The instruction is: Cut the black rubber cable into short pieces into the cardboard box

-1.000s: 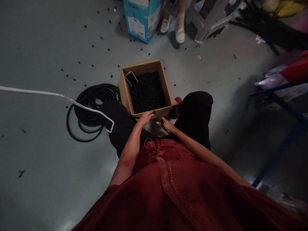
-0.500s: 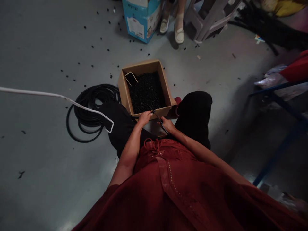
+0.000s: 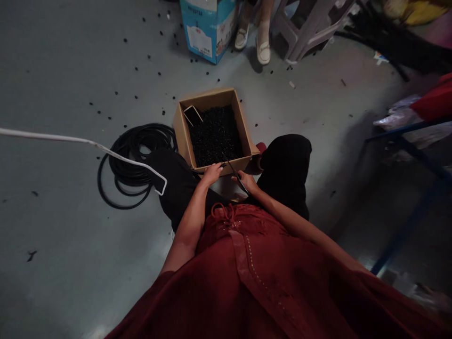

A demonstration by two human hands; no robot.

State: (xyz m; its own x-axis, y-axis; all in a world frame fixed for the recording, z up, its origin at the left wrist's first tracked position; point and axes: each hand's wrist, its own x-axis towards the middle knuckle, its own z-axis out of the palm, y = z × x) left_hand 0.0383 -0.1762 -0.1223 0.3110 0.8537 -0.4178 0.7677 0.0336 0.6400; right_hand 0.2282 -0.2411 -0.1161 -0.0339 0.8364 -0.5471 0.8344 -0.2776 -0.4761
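My left hand (image 3: 212, 173) is closed around a thin black tube (image 3: 222, 165), and its end sticks out past the fingertips. The tube seems to run back toward the coil of black tubing (image 3: 141, 134) beside my left leg, partly hidden by the hand and leg. My right hand (image 3: 247, 182) grips a pair of dark scissors (image 3: 232, 167), blades pointing up and left, just right of the tube's end. Both hands are at the near edge of an open cardboard box (image 3: 181, 132) filled with small black pieces (image 3: 215, 134).
A phone-like dark rectangle (image 3: 192, 115) lies in the box's far left corner. Beyond are a blue carton (image 3: 201, 35), another person's feet in pale shoes (image 3: 263, 51) and a plastic stool (image 3: 294, 37). Black bits dot the floor. A white cable (image 3: 70, 138) crosses from the left; a blue frame (image 3: 416, 160) stands right.
The scissor blades have shifted slightly right, away from the tube's end where they overlapped it before. My left hand has stayed almost in place.
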